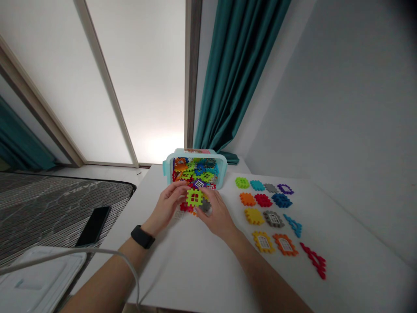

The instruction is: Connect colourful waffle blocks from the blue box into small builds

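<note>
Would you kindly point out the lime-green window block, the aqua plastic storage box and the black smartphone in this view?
Lime-green window block [194, 191]: head view, on its top frame.
Aqua plastic storage box [224, 171]: head view, on its right rim.
Black smartphone [93, 226]: head view, on its dark face.

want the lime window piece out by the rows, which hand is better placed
Right, probably: your right hand lies between the lime window piece and the rows of plastic pieces, while your left hand is on the far side.
</note>
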A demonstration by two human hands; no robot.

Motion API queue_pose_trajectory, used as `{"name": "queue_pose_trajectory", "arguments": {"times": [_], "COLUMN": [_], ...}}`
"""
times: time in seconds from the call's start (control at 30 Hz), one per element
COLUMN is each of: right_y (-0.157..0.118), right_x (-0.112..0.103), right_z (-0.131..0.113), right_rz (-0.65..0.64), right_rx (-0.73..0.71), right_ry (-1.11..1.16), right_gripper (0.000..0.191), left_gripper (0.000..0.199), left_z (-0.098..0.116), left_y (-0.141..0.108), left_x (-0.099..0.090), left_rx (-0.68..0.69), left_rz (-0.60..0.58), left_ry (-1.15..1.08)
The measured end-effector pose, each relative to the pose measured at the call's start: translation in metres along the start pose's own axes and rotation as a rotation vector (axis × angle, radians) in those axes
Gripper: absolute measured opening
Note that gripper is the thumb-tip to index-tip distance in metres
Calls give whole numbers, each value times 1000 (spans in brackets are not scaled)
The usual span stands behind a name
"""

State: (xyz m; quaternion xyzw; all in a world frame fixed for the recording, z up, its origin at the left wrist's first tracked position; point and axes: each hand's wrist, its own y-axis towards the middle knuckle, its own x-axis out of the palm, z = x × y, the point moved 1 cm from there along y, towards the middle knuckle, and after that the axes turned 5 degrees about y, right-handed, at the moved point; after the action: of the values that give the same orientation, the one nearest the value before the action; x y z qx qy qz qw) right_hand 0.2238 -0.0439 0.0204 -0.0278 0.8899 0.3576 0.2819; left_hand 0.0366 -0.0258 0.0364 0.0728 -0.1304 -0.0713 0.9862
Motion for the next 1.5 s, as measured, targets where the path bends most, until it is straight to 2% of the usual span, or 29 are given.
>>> {"name": "queue_pose_trajectory", "arguments": {"times": [0.1,0.17,0.27,0.47,0.63,0.83,0.97,1.17,1.3,1.37,1.5], "right_y": [1,0,0,5,12,7,-1,-7,1,7,18], "right_x": [-2,-2,-1,-4,-17,-47,-75,-122,-154,-167,-180], "right_z": [1,1,3,-3,-19,-20,2,66,108,125,150], "right_rz": [5,5,-4,-89,-208,-288,-296,-215,-180,-181,-205], "right_rx": [44,56,64,3,-40,-49,-26,12,88,134,168], "right_ry": [3,9,-10,-151,-237,-252,-231,-241,-316,-349,-371], "right_gripper": [57,57,56,53,30,26,32,26,24,24,23], "left_gripper": [56,58,57,50,48,41,42,45,41,39,54], "left_z": [7,8,5,-1,-6,-12,-13,-21,-40,-52,-81], "left_y": [-2,-3,-4,-2,-2,-8,-6,20,45,58,81], "left_x": [-6,-9,-10,-13,-13,11,36,73,107,125,151], "left_rx": [195,297,396,495,502,485,416,376,311,250,112], "left_rz": [-97,-124,-167,-167,-155,-160,-258,-346,-344,-332,-385], "left_ry": [403,601,747,871,911,823,748,691,679,595,436]}}
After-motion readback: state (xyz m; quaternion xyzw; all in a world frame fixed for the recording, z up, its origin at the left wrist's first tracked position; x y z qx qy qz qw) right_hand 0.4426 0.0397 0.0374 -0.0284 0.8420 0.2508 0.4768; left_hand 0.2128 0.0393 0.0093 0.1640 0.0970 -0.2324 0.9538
